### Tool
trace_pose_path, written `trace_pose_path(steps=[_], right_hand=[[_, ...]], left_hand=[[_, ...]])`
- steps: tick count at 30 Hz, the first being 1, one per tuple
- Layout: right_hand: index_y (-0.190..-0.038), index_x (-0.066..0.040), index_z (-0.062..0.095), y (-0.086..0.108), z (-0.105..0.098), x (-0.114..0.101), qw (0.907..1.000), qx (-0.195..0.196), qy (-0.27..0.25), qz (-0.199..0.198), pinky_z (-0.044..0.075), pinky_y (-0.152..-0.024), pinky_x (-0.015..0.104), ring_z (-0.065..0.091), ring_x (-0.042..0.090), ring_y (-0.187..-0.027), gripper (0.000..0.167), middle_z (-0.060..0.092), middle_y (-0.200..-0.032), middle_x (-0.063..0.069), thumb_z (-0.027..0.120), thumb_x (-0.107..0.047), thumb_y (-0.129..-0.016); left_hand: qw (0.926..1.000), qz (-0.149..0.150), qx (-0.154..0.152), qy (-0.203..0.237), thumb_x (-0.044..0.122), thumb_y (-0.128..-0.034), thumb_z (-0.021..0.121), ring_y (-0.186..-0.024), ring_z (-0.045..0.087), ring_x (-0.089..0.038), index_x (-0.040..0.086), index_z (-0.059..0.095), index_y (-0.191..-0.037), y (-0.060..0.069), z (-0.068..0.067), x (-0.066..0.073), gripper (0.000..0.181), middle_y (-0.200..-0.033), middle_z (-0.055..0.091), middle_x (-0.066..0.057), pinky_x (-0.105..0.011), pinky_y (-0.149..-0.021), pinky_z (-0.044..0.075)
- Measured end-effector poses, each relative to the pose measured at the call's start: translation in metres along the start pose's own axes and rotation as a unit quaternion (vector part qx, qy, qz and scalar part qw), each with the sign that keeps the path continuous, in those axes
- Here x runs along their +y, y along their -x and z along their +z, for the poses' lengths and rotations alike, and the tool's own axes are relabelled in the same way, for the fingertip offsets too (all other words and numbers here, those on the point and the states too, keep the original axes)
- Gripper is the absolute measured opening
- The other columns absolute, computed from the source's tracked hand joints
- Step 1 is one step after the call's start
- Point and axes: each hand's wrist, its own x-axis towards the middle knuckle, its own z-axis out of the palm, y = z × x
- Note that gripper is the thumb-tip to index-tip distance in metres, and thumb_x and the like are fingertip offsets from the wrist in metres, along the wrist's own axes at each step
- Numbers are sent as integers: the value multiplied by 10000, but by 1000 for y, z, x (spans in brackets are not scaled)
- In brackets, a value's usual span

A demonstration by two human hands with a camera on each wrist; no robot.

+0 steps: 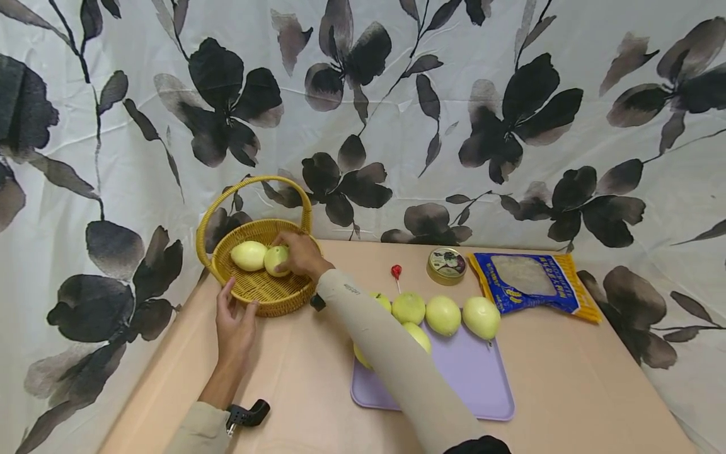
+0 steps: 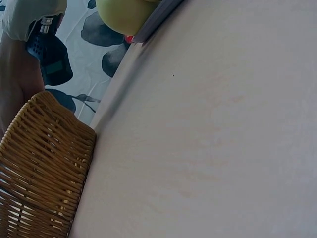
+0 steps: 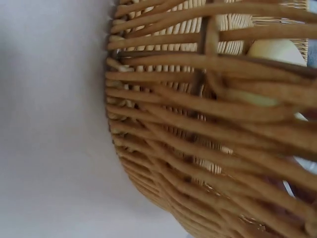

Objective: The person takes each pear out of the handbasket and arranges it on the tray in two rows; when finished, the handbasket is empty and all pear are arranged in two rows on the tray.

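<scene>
A yellow wicker basket (image 1: 272,296) with a tall arched handle stands at the back left of the table. Inside it lies one yellow-green pear (image 1: 247,256), beside a second pear (image 1: 276,260) that my right hand (image 1: 300,255) holds from above, low in the basket. My left hand (image 1: 235,325) is at the basket's front left side, its fingers near-straight against the rim. The left wrist view shows the basket's woven wall (image 2: 47,168) close up. Through the weave in the right wrist view, a pale pear (image 3: 277,52) is partly visible.
A lilac tray (image 1: 476,384) holds several more pears (image 1: 443,315), some hidden behind my right forearm. Behind it are a red lollipop (image 1: 396,272), a round tin (image 1: 447,266) and a blue and yellow packet (image 1: 533,284). A floral cloth (image 1: 431,139) hangs at the back.
</scene>
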Motion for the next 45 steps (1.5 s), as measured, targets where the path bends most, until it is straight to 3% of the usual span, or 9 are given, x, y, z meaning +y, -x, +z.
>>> trace_pose_path(steps=[6,12,16,18,25,32,35,40,45], right_hand=[[-1284,-221,696,7,-6,-3,9996,-244,-138,-9,535,-1043,286,653,217,-1257,552,723,-1350,12,940,-259,-790],[-1248,-221,708,15,-17,-6,9978,-214,-615,-112,538,-1004,269,661,191,-1235,531,744,-1316,2,952,-217,-777],[-1221,-222,713,21,-28,-9,9972,-10,-625,-403,513,-974,249,669,160,-1199,518,771,-1255,-31,964,-229,-768],[-1233,-220,709,25,-35,-11,9967,54,-599,-542,510,-966,238,674,154,-1188,531,775,-1248,-34,966,-236,-768],[-1297,-208,701,51,-64,-22,9922,165,-933,-806,536,-922,239,670,153,-1109,567,751,-1293,4,957,-241,-792],[-1345,-212,684,81,-89,-31,9863,482,-1171,-1057,545,-928,215,683,124,-1110,615,742,-1279,-31,952,-265,-794],[-1351,-209,681,96,-97,-31,9822,557,-1353,-1182,575,-942,232,689,127,-1112,624,731,-1284,-34,954,-244,-791],[-1341,-178,689,122,-108,-25,9726,684,-1771,-1339,610,-983,277,670,137,-1119,609,707,-1315,-20,954,-181,-792],[-1336,-156,688,144,-115,-14,9686,817,-1924,-1349,600,-995,255,688,178,-1157,594,707,-1347,2,946,-133,-802]], left_hand=[[10000,-75,40,-4,79,-1067,556,-1651,167,-282,312,223,-1697,1,0,1,750,-1791,123,16,-482,-1311,302],[10000,-96,-28,5,99,-1078,556,-1654,163,-258,306,211,-1700,2,0,2,741,-1790,118,32,-287,-1270,349],[10000,-5,-21,-56,89,-1076,560,-1650,177,-271,291,214,-1700,1,0,2,741,-1786,135,29,-166,-1204,380],[10000,9,-23,-54,79,-1074,559,-1649,177,-275,285,215,-1700,1,0,1,743,-1786,136,29,-156,-1197,382],[9999,-34,-44,-110,79,-1079,552,-1651,175,-272,272,205,-1703,1,0,0,739,-1788,128,27,-277,-1263,362],[9998,1,-12,-194,92,-1073,563,-1648,190,-259,297,212,-1700,1,-1,0,746,-1786,145,22,-67,-1115,391],[9996,41,-1,-281,102,-1075,563,-1650,184,-263,298,207,-1701,1,-2,0,746,-1788,134,33,-172,-1211,375],[9996,166,27,-237,88,-1067,570,-1650,179,-298,285,210,-1701,-1,-1,-1,755,-1792,117,15,-513,-1312,298],[9997,115,39,-198,85,-1062,570,-1651,171,-294,278,209,-1702,-2,1,-2,759,-1794,106,18,-554,-1305,292]])
